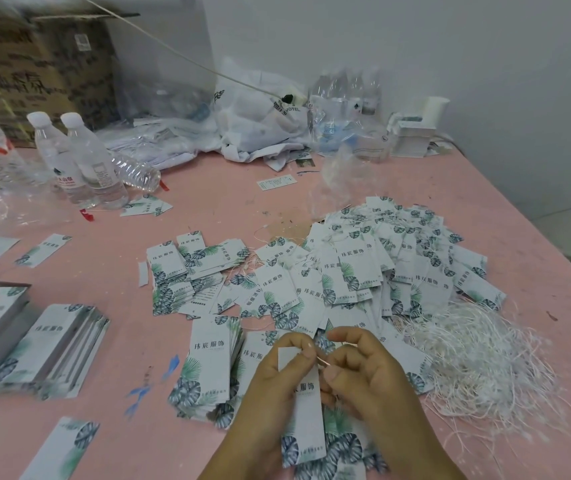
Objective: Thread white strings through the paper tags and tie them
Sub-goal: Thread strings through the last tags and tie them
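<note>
Nearest the camera, the left hand (pixel 279 370) grips a leaf-printed paper tag (pixel 303 407) upright while the right hand (pixel 357 367) pinches a white string (pixel 322 362) at its top edge. Frayed string could miss the hole. Beyond, scattered tags (pixel 363 271) read "服饰"; a bag (pixel 260 116) says "HOTEL".

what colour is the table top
Pink table top, seen in the head view.

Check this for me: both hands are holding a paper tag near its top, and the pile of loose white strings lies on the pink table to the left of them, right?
Not quite. The head view shows the pile of loose white strings to the right of the hands, not the left. The rest holds: the left hand and right hand hold a paper tag near its top, over the pink table.
</note>
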